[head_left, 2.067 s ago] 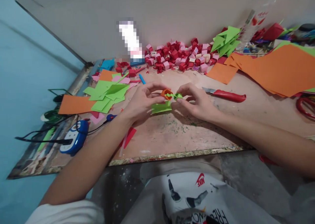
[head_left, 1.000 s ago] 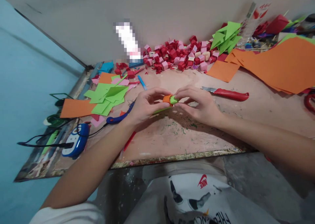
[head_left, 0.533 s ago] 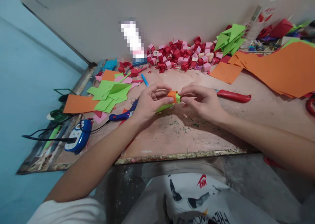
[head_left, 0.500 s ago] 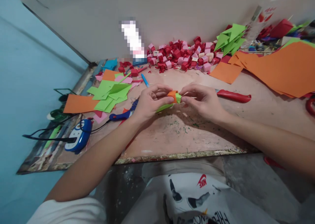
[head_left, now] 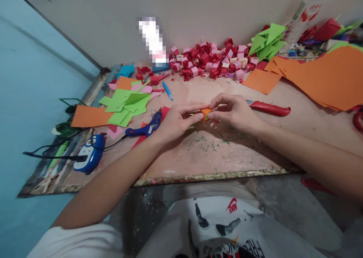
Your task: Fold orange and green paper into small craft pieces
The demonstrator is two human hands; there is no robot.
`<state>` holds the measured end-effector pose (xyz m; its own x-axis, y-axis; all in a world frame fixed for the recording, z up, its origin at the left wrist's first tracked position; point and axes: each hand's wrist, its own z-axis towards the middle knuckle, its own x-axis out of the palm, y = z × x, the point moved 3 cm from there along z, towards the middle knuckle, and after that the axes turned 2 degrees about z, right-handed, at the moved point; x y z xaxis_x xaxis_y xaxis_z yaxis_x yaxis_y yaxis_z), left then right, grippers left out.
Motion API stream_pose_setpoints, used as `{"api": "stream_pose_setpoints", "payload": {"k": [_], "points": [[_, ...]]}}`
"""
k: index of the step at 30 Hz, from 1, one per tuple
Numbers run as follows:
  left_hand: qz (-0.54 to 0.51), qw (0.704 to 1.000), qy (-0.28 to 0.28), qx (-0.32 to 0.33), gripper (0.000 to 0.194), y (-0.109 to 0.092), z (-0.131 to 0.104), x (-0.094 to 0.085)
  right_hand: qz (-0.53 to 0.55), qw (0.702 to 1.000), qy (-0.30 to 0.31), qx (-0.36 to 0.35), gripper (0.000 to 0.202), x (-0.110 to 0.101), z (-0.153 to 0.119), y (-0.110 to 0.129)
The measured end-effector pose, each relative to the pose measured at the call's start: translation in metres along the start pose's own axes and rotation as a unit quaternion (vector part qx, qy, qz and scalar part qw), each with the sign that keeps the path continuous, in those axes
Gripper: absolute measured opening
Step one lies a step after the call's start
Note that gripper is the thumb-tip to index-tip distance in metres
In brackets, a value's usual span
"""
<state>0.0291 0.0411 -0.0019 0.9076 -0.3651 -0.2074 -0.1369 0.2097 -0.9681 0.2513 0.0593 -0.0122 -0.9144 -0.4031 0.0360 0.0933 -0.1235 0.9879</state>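
Observation:
Between my two hands is a small folded orange paper piece (head_left: 206,113) with a bit of green showing on its near right side. My left hand (head_left: 183,118) pinches it from the left with thumb and fingers. From the right, the thumb and forefinger of my right hand (head_left: 231,110) grip its other edge. Both hands hover over the wooden table (head_left: 181,159). A blue glue gun (head_left: 147,129) lies on the table left of my left hand, and a knife with a red handle (head_left: 269,108) lies just beyond my right wrist.
Behind my hands is a heap of red and pink paper cubes (head_left: 210,63). Green sheets (head_left: 127,105) lie to the left, orange sheets (head_left: 320,80) to the right. A blue marker (head_left: 167,91), a blue-and-white power strip (head_left: 90,154) with cords and a plastic bottle (head_left: 300,22) are also here.
The orange paper has been turned, so less of the green inside shows. My left fingers have straightened along its top edge. The view has shifted slightly.

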Motion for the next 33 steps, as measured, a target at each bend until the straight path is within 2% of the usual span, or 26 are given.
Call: {"api": "stream_pose_setpoints", "payload": {"k": [4,10,13,14,17,19,23,26,29,33], "points": [[0.026,0.999,0.017,-0.025,0.054,0.006,-0.003,0.008,-0.016,1.0,-0.019,-0.003,0.04,0.005,-0.002,-0.004],[0.072,0.997,-0.007,0.001,0.036,0.012,-0.004,0.009,-0.038,0.999,-0.002,-0.019,0.035,0.009,-0.003,-0.009],[0.064,0.998,-0.01,0.007,0.033,0.01,-0.003,0.009,-0.114,0.99,0.005,-0.082,0.024,0.007,-0.006,-0.006],[0.048,0.999,-0.017,0.006,0.035,0.009,-0.003,0.009,-0.157,0.981,0.009,-0.117,0.023,0.007,-0.007,-0.005],[-0.034,0.999,-0.032,-0.008,0.045,0.007,-0.002,0.012,-0.267,0.937,0.024,-0.223,0.037,0.009,-0.011,-0.003],[-0.078,0.996,-0.027,-0.022,0.046,0.006,-0.002,0.015,-0.312,0.908,0.018,-0.278,0.036,0.011,-0.013,-0.003],[-0.088,0.995,-0.021,-0.04,0.046,0.005,-0.001,0.017,-0.376,0.859,-0.013,-0.346,0.023,0.016,-0.013,-0.002],[-0.098,0.993,-0.016,-0.058,0.048,0.006,-0.001,0.017,-0.416,0.829,-0.016,-0.374,0.02,0.018,-0.014,-0.001],[-0.088,0.994,-0.019,-0.061,0.041,0.005,-0.003,0.016,-0.418,0.833,-0.014,-0.364,0.02,0.016,-0.013,-0.001],[0.046,0.997,-0.053,0.013,0.035,-0.004,-0.005,0.009,-0.353,0.887,-0.019,-0.296,0.017,0.011,-0.01,-0.002]]}}
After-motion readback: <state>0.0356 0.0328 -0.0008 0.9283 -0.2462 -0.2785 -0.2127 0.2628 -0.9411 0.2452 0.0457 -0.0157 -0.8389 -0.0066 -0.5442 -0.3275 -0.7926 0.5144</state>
